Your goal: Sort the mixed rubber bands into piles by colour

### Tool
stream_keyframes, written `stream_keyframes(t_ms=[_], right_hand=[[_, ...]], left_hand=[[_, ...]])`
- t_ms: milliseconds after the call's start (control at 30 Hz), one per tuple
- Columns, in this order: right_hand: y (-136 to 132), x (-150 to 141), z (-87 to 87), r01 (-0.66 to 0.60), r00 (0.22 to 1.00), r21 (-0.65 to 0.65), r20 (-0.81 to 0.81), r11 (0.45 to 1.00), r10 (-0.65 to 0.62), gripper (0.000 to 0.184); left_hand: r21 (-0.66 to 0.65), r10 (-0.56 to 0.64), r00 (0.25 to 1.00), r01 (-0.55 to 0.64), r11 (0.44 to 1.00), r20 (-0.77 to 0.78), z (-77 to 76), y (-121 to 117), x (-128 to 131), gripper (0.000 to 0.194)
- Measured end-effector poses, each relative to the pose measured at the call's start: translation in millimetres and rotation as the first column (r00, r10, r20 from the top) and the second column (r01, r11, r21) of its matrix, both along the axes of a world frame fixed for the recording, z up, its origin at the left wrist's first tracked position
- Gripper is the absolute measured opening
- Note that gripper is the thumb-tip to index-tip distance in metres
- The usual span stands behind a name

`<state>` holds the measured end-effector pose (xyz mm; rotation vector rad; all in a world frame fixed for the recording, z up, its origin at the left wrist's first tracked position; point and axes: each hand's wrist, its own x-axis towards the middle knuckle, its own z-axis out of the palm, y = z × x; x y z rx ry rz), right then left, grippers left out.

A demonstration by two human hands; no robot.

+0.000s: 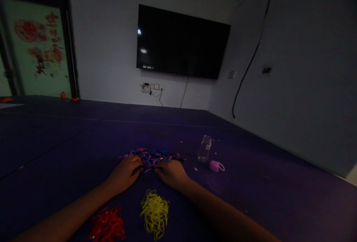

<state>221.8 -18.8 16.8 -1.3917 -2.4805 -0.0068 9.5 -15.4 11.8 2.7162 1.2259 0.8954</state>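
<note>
A mixed pile of blue, pink and purple elastic bands (156, 157) lies on the dark purple surface (83, 137). My left hand (126, 171) is at the pile's near left edge, fingers curled together on bands there. Opposite it, my right hand (172, 173) has its fingers closed at the near right edge, thumb side toward the left hand. A few pink and dark strands show in the small gap between my fingertips; the exact hold is dim. Closer to me are a heap of yellow elastic bands (155, 212) and, left of it, a heap of red elastic bands (108, 225).
Right of the pile stands a clear bottle (204, 150) without its cap. Beside it lies a pink cap with a loop (216, 165). White scraps (195, 169) dot the surface. A television (182, 43) hangs on the far wall, and a black cable (248, 69) dangles at the right.
</note>
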Motion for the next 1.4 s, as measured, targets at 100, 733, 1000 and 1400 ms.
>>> stream_keyframes(t_ms=[100,733,1000,1400], right_hand=[[0.4,0.2,-0.6,0.004,1.0,-0.008,0.004,1.0,-0.004,0.027],[-0.7,-0.7,2.0,-0.003,1.0,-0.021,0.018,1.0,0.003,0.027],[0.0,-0.4,-0.1,-0.008,1.0,0.0,0.011,1.0,0.008,0.028],[-0.2,-1.3,0.5,0.007,1.0,-0.018,0.019,1.0,-0.007,0.028]], left_hand=[[0.004,-0.005,1.0,0.005,1.0,0.0,-0.3,-0.2,-0.2,0.015],[0.006,-0.007,1.0,0.007,1.0,-0.008,-0.1,-0.9,-0.6,0.016],[0.005,-0.016,1.0,0.016,1.0,-0.006,-2.1,1.4,-1.9,0.016],[-0.011,-0.004,1.0,0.003,1.0,-0.014,-0.7,1.0,-1.0,0.015]])
